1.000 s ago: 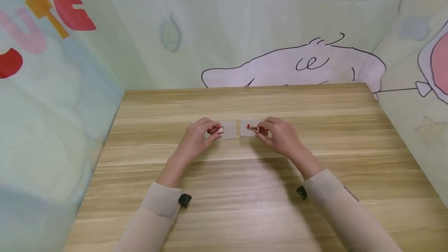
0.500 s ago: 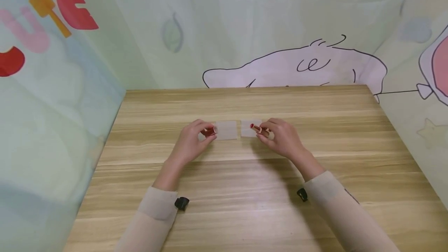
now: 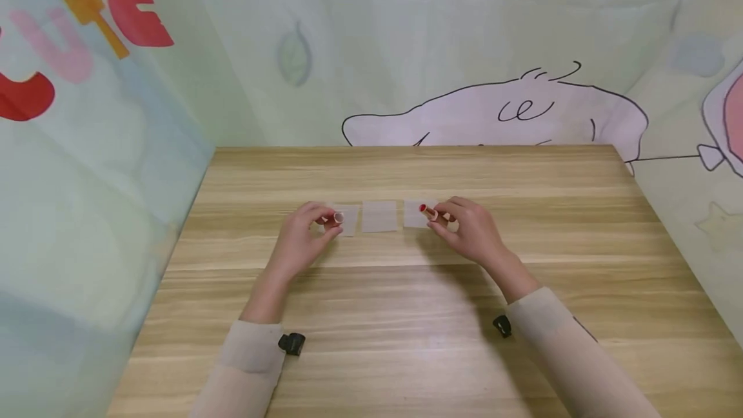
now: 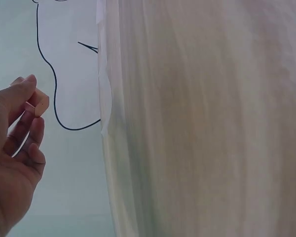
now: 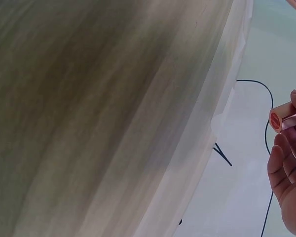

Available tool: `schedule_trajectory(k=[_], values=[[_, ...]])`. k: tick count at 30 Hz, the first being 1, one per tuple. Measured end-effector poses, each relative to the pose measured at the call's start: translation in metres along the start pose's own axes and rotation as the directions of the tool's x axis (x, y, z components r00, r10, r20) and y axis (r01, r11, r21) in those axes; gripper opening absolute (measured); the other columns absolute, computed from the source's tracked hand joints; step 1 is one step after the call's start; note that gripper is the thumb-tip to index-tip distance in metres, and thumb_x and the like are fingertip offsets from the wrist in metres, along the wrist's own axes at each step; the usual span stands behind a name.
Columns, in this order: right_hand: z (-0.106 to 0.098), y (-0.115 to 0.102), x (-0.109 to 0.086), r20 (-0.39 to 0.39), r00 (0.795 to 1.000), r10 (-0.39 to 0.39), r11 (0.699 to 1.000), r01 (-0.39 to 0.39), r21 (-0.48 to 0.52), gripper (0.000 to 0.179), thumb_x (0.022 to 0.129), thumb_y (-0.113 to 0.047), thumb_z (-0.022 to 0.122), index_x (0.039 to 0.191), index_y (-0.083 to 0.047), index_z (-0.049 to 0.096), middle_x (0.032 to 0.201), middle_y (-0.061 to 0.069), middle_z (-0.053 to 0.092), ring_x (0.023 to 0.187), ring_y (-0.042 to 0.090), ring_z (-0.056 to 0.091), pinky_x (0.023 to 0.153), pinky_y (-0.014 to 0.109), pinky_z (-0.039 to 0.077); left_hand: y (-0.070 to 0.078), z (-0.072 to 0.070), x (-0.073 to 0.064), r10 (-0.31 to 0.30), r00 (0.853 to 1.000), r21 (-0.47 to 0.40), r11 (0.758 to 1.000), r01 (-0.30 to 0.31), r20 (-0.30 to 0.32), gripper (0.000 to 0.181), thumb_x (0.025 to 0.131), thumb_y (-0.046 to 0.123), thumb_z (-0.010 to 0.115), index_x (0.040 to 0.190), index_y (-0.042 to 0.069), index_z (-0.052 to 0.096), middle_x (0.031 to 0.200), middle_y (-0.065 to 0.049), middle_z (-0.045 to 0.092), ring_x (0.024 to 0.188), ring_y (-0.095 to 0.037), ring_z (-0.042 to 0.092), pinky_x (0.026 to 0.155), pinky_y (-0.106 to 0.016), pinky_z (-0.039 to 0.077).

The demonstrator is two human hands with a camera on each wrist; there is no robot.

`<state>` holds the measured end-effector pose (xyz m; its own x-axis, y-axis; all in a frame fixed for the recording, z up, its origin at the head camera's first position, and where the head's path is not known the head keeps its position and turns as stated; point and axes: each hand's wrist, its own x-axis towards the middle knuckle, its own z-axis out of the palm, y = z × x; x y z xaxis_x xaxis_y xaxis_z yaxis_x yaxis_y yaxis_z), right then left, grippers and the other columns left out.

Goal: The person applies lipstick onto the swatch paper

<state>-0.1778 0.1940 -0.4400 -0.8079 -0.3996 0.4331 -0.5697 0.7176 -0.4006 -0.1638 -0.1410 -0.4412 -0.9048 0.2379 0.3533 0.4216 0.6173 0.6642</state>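
My left hand (image 3: 298,234) pinches a small rose-gold lipstick cap (image 3: 338,217), its round opening turned toward the right. The cap (image 4: 41,102) shows between thumb and fingers in the left wrist view. In my right hand (image 3: 469,228) is a lipstick (image 3: 430,213), tilted with its red tip up and to the left. Its base with a round red label (image 5: 275,121) faces the right wrist camera. Below the hands, three thin whitish squares lie in a row: a left square (image 3: 349,224), a middle square (image 3: 380,217) and a right square (image 3: 413,215).
The wood-grain table (image 3: 383,328) reaches back to a printed cloth backdrop (image 3: 453,31). Black wrist devices, one at the left cuff (image 3: 292,344) and one at the right cuff (image 3: 502,326), stick out inward over the table.
My left hand has drawn the cap away to the left, turning its opening upward and uncovering the left square. My right hand stays nearly in place, the lipstick tipped more upward.
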Motion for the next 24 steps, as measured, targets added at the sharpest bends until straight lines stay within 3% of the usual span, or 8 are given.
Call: schedule_trajectory(k=[11,24], values=[[0.001,-0.001,0.001,-0.006,0.998,0.055,0.994,-0.054,0.09,0.021,0.087,-0.016,0.081,0.102,-0.002,0.075,0.091,0.007,0.073,0.078,0.021,0.067,0.059,0.034,0.057,-0.012,-0.01,-0.01,-0.032,0.998,0.006,0.999,0.033,-0.052,0.024,0.082,0.004,0.084,0.105,0.0,0.075,0.101,-0.01,0.072,0.089,-0.025,0.065,0.075,-0.048,0.051],[0.005,-0.002,0.002,0.017,0.996,0.092,0.985,-0.094,0.148,0.022,0.09,-0.016,0.078,0.107,-0.002,0.074,0.097,0.009,0.073,0.085,0.025,0.069,0.064,0.04,0.061,-0.029,-0.026,-0.022,-0.14,0.985,-0.024,0.99,0.138,-0.101,0.023,0.083,0.004,0.082,0.105,0.001,0.075,0.1,-0.011,0.071,0.092,-0.027,0.066,0.077,-0.041,0.048]])
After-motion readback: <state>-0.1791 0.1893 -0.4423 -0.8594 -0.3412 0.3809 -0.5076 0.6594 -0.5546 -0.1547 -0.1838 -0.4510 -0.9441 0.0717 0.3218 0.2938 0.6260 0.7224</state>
